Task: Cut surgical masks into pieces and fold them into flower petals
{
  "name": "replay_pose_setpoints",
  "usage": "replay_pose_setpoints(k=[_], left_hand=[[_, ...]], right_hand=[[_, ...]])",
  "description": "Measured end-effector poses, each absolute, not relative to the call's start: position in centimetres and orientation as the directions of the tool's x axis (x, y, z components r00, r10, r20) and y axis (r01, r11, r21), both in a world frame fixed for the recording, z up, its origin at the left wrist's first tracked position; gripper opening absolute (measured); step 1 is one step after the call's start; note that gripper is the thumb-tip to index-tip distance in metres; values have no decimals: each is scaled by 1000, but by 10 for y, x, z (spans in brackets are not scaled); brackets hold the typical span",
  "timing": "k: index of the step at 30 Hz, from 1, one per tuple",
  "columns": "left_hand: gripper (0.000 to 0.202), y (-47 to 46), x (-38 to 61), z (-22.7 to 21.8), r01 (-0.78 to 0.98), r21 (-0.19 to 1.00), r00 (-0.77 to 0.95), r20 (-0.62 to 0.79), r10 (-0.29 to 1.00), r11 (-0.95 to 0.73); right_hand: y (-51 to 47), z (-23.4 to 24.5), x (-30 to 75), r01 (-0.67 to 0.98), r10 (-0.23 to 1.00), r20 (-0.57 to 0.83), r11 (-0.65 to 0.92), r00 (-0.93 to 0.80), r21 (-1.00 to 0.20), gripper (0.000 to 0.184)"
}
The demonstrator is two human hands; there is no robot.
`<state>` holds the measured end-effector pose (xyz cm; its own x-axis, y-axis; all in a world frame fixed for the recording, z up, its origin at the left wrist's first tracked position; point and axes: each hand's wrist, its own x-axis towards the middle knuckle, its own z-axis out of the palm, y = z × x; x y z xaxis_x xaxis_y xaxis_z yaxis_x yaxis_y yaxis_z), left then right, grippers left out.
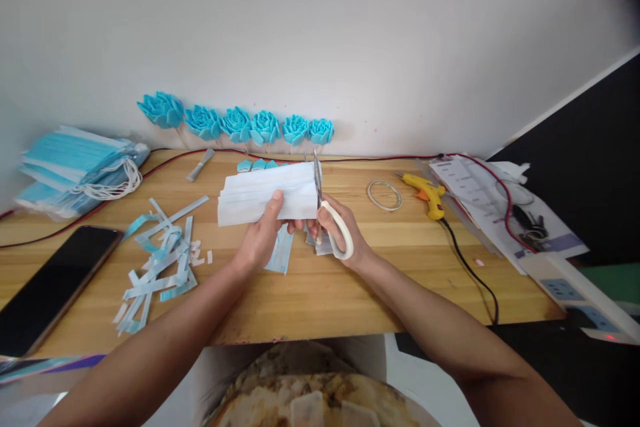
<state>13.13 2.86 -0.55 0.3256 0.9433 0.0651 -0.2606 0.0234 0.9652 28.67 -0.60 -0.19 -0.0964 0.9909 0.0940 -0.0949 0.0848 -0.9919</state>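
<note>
A pleated face mask (250, 197), pale side up, is pinched in my left hand (263, 233), thumb on top and fingers beneath. My right hand (345, 230) grips white-handled scissors (340, 230), fingers through the loops. Their metal blades stand along the mask's right edge, pointing away from me. Whether the blades have cut in there cannot be made out. Below the hands lie a light blue mask piece (281, 251) and a greyish piece (323, 245), partly hidden. Behind the mask, small blue cut pieces (257, 165) sit in a row.
Blue fabric flowers (235, 123) on sticks line the wall. Stacked masks (75, 163), cut strips (160, 260) and a phone (57, 287) are left. Right are a wire ring (384, 195), yellow glue gun (427, 195), papers (480, 207) and a power strip (575, 293).
</note>
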Motion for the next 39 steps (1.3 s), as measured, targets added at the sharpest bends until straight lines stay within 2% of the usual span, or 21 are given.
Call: replay_pose_setpoints(k=[14,34,39], left_hand=[[53,30,131,-8,-292,956,346,68,936,39],[54,31,130,-11,-270,960,316,19,949,71],[48,35,127,-17,-295,951,284,0,959,87]], right_hand=[[-7,3,283,-190,998,44,33,-53,-981,51],[-5,1,283,-203,1000,25,21,-19,-979,52],[-5,0,283,-200,999,28,22,-28,-980,51]])
